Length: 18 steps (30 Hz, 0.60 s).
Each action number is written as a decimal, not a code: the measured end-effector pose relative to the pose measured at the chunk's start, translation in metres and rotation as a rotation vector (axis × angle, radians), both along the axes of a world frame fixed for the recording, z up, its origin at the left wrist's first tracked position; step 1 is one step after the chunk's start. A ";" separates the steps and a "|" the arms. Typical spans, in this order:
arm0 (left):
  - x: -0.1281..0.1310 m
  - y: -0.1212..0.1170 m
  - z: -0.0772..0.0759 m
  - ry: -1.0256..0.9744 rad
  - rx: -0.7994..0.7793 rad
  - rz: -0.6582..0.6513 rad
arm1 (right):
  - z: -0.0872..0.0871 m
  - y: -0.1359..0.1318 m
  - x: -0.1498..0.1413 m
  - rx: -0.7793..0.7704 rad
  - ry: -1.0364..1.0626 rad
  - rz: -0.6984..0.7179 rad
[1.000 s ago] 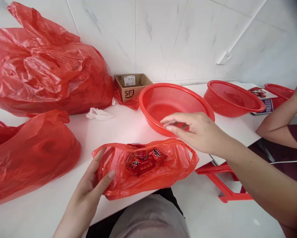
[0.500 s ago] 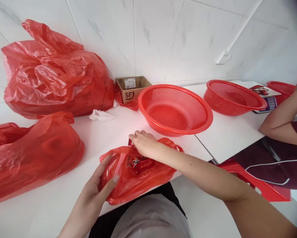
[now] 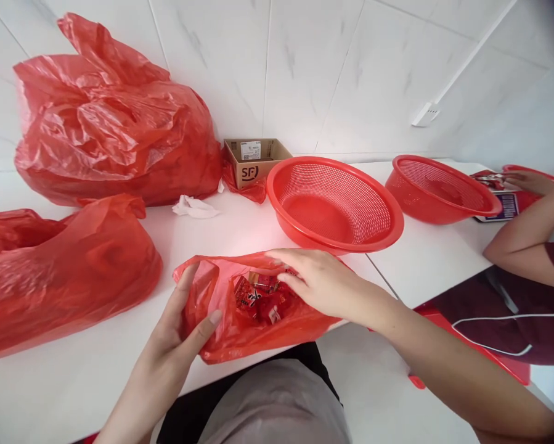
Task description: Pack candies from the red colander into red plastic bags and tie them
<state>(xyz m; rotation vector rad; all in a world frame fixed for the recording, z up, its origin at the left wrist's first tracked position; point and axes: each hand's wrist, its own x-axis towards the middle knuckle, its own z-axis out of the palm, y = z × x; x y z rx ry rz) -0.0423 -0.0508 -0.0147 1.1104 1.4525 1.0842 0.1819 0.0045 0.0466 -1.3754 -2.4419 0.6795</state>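
Observation:
A red plastic bag lies at the table's front edge with its mouth spread. Small red snack packets with printed lettering show inside it. My left hand is curled around the bag's left side, thumb in front and fingers at the rim. My right hand rests over the right part of the mouth, its fingers stretched along the far rim and the thumb apart from them above the packets. I see nothing held in it.
Beyond the bag stands a red colander, with another red basin to its right. Behind are a cardboard box and white tissue. Filled red bags occupy the left. At right a co-worker's arm is near a scale.
My right hand has let go of a packet at the far rim and moved right, its fingers now stretched out. More packets show in the widened mouth. The co-worker's hand has appeared near the scale.

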 end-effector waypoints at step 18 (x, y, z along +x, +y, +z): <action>-0.007 -0.008 -0.002 0.120 0.072 -0.019 | -0.053 -0.023 0.023 0.353 0.093 -0.067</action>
